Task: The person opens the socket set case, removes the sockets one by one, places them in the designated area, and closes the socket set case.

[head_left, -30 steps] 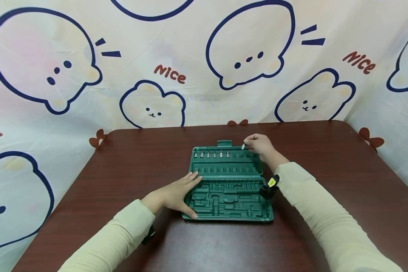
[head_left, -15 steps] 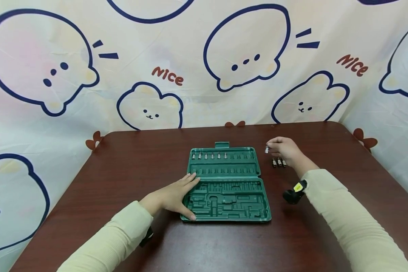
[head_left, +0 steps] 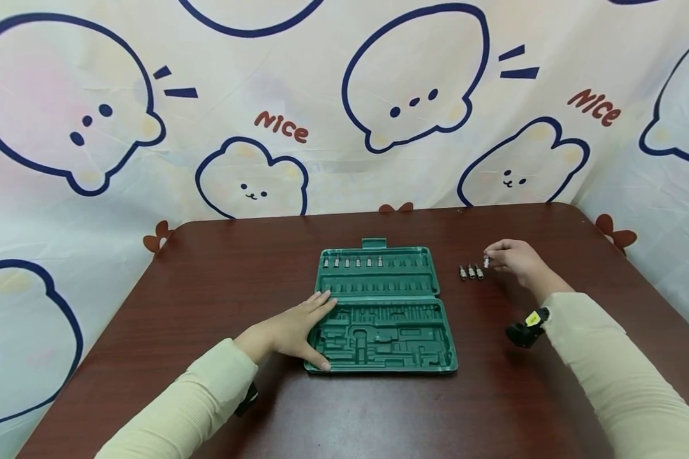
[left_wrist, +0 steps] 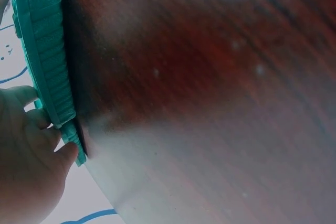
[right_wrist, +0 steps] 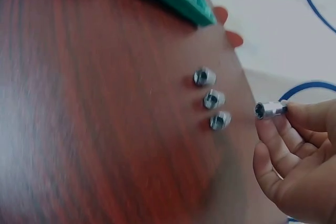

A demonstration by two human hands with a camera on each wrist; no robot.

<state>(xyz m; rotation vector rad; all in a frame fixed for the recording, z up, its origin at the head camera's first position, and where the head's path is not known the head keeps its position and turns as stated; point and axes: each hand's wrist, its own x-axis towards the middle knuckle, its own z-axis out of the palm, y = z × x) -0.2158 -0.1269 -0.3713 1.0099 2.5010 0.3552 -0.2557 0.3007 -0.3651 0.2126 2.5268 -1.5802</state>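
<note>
Plain green all over case [head_left: 387, 338], darker in moulded recesses. Silver on pinched socket [right_wrist: 269, 110], dark inside opening. Same silver with dark openings on three loose sockets [right_wrist: 213, 99]; silvery grey on six small sockets [head_left: 347, 262] in case. Reddish brown with darker wood-grain streaks on table [head_left: 252, 268], whitish where glossy. Pale cream-yellow on sleeves [head_left: 178, 401]. Black on right wrist camera [head_left: 522, 334], yellow on its label [head_left: 533, 319]. Off-white on backdrop [head_left: 344, 185], tinted faintly pink; patterned with navy-outlined bear heads [head_left: 252, 175], rust-red "Nice" lettering [head_left: 281, 126].
</note>
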